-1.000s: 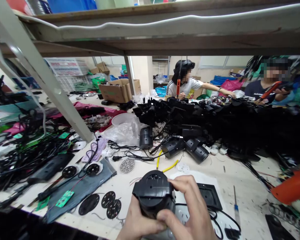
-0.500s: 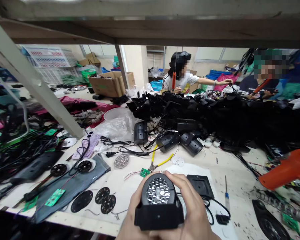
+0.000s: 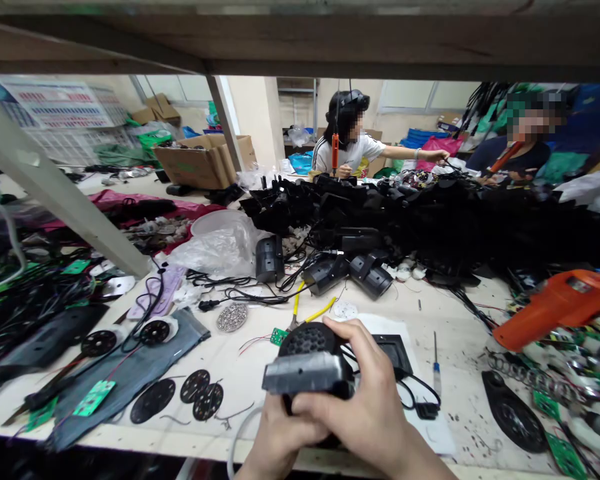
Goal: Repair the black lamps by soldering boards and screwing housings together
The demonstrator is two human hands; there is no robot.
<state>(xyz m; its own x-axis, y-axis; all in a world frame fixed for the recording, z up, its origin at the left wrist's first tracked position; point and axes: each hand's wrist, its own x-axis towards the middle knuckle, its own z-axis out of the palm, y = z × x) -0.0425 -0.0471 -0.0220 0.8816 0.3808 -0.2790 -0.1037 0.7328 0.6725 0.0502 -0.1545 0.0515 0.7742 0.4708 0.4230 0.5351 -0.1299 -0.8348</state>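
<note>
Both my hands hold a black round lamp housing point(image 3: 307, 363) just above the near edge of the workbench point(image 3: 460, 347). My right hand point(image 3: 367, 407) wraps over its right side and top, fingers closed on it. From below and the left, my left hand point(image 3: 280, 437) grips it. The housing is tipped so its flat base faces me and its perforated round face points away. A black cable point(image 3: 420, 393) runs from it across the bench to the right.
Yellow-handled pliers point(image 3: 307, 312), a small screwdriver point(image 3: 435, 363), a black square plate point(image 3: 393, 350) and black discs point(image 3: 197, 393) lie near. An orange power tool point(image 3: 555, 307) hangs at right. A heap of black housings point(image 3: 430, 227) fills the bench's middle. Two people work at the far side.
I have turned the housing in my hands: its lens face pointed at me half a second ago, and now it tips away. My view has shifted left and down.
</note>
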